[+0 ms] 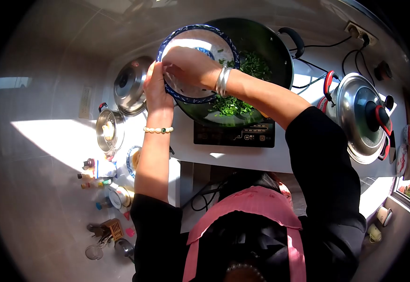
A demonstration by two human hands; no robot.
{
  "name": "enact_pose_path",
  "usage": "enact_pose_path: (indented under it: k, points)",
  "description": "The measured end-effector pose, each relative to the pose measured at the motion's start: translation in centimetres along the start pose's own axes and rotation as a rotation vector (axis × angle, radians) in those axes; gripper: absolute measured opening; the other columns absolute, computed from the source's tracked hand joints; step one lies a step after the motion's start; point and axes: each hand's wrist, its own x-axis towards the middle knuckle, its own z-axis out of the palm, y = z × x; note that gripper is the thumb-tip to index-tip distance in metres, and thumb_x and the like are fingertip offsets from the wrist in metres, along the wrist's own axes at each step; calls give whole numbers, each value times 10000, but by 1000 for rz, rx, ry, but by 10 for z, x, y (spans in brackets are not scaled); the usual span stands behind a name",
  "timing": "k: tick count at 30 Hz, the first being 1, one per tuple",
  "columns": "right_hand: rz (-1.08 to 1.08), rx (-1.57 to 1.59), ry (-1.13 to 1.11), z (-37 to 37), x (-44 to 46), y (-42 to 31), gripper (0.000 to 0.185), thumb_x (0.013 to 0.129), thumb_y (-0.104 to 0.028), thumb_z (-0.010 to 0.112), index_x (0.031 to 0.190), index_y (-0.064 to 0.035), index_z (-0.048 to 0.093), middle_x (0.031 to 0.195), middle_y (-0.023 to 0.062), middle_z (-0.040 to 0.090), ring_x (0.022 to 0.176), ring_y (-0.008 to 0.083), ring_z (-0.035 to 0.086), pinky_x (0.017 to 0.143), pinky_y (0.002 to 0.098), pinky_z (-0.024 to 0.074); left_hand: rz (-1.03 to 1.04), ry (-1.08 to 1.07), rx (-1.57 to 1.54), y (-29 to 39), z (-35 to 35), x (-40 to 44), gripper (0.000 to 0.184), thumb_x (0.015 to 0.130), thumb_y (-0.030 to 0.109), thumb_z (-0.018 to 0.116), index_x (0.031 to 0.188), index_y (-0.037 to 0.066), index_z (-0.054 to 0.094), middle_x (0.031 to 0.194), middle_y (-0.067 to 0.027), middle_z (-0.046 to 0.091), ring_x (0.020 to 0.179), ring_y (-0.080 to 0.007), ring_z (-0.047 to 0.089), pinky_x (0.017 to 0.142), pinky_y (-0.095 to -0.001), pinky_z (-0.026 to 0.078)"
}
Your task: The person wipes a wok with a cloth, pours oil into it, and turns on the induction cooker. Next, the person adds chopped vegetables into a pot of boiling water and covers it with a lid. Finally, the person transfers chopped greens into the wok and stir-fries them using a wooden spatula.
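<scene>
My left hand (155, 88) grips the left rim of a blue-and-white patterned bowl (193, 35). The bowl is tilted over a large dark wok (280, 51), and a few green bits cling to its inner side. Inside the bowl, my right hand (191, 66) is closed, with its fingers curled in; what they hold, if anything, is hidden. Chopped green leaves (235, 106) lie in the wok below and to the right of the bowl. Under the wok is a black induction cooker (233, 135) with a control panel.
A lidded steel pot (362, 113) with red handles stands at right. On the left are a glass-lidded pan (132, 87), a small steel pot (111, 131) with pale pieces inside and several bottles (94, 175). Cables run to a wall socket (361, 33).
</scene>
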Motion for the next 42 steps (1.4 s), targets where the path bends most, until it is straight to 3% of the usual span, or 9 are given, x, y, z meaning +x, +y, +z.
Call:
enact_pose_path:
  k: [4, 9, 12, 16, 20, 25, 28, 40, 42]
  points:
    - [106, -23, 28, 17, -7, -2, 122, 805, -98, 570, 900, -22, 588, 855, 138, 574, 794, 320, 561, 699, 374, 453, -86, 20, -124, -8, -8, 7, 208, 896, 221, 553, 1019, 53, 558, 941, -34, 578, 901, -127, 547, 828, -267, 456]
    - [-129, 61, -42, 12, -34, -4, 115, 783, -42, 543, 874, 6, 596, 860, 158, 557, 816, 319, 545, 732, 364, 457, -109, -25, -111, 2, 3, -4, 252, 909, 241, 520, 1070, 47, 523, 998, -56, 560, 945, -156, 550, 845, -286, 461]
    - [-90, -344, -468, -25, -49, -11, 131, 776, -49, 526, 852, 19, 608, 862, 144, 553, 833, 294, 543, 764, 371, 466, -98, -58, -112, 6, 1, -2, 284, 871, 190, 527, 1105, 31, 503, 1047, -78, 552, 994, -170, 541, 868, -300, 456]
    - [-313, -364, -133, -40, -10, 6, 221, 769, -45, 520, 977, -4, 581, 1031, 111, 553, 988, 276, 531, 854, 344, 458, 22, -35, -33, 13, 17, -10, 340, 811, 134, 533, 1123, -2, 514, 1044, -76, 559, 971, -166, 544, 868, -290, 445]
    - [-324, -400, -164, -26, -27, 30, 299, 777, -25, 508, 1072, -18, 554, 1184, 125, 479, 1077, 282, 497, 968, 340, 417, 63, 44, -10, 14, 29, -13, 341, 783, 115, 533, 1099, -13, 541, 1028, -67, 566, 951, -162, 540, 850, -283, 442]
    - [-251, -310, -391, -51, -51, 21, 363, 771, 17, 498, 1131, -3, 537, 1197, 138, 489, 1099, 286, 490, 943, 342, 439, 113, 40, 3, 18, 27, -13, 346, 754, 66, 510, 1088, -16, 543, 1007, -76, 568, 925, -177, 550, 835, -293, 455]
    - [-328, -539, -28, -65, -5, 46, 374, 779, 9, 525, 1152, -29, 529, 1183, 118, 496, 1101, 268, 492, 944, 318, 435, 113, 76, -42, 16, 37, -11, 370, 739, 55, 503, 1100, -24, 531, 1011, -83, 567, 921, -189, 557, 835, -308, 462]
    - [-104, -289, -313, -57, -67, 38, 366, 737, 52, 517, 1100, 10, 543, 1107, 141, 532, 1053, 311, 506, 934, 364, 432, 247, 81, 131, 7, 35, -10, 309, 827, 120, 433, 1086, -9, 541, 1042, -68, 561, 958, -157, 542, 849, -282, 445]
    - [-126, -292, -41, -70, -42, 29, 362, 740, 57, 527, 1097, -3, 549, 1116, 132, 536, 1045, 298, 509, 926, 351, 430, 211, 124, 21, 9, 45, -9, 302, 810, 100, 464, 1081, -6, 546, 1037, -67, 560, 951, -169, 541, 841, -303, 451]
